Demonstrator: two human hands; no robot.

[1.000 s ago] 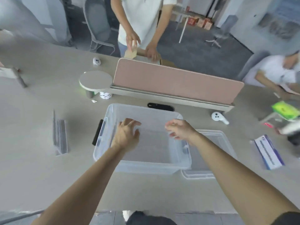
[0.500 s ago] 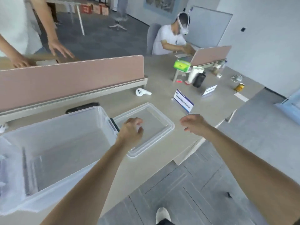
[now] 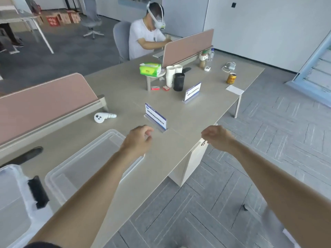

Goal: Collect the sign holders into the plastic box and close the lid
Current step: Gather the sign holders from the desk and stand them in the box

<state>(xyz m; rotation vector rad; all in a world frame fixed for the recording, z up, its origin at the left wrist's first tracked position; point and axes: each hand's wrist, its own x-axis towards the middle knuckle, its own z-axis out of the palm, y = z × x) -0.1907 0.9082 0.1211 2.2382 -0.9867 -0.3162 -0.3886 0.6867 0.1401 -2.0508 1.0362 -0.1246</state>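
Note:
Two sign holders with blue-and-white cards stand on the desk: the near sign holder (image 3: 155,116) just beyond my hands, the far sign holder (image 3: 193,92) further back to the right. My left hand (image 3: 138,139) hovers over the desk a little short of the near one, fingers loosely curled and empty. My right hand (image 3: 215,137) hangs past the desk's edge, loosely curled, holding nothing. The clear plastic box (image 3: 12,199) with a black latch sits at the lower left, its clear lid (image 3: 86,158) lying flat beside it under my left forearm.
A white controller (image 3: 103,117) lies by the pink divider (image 3: 44,101). Further back stand a tissue box (image 3: 150,69), white cups (image 3: 170,76), a black cup (image 3: 178,81) and a yellow can (image 3: 231,78). A seated person (image 3: 143,38) wears a headset. The desk edge runs diagonally on the right.
My view has swung right from the box to the sign holders. Both hands have left the box and reached forward toward the near sign holder.

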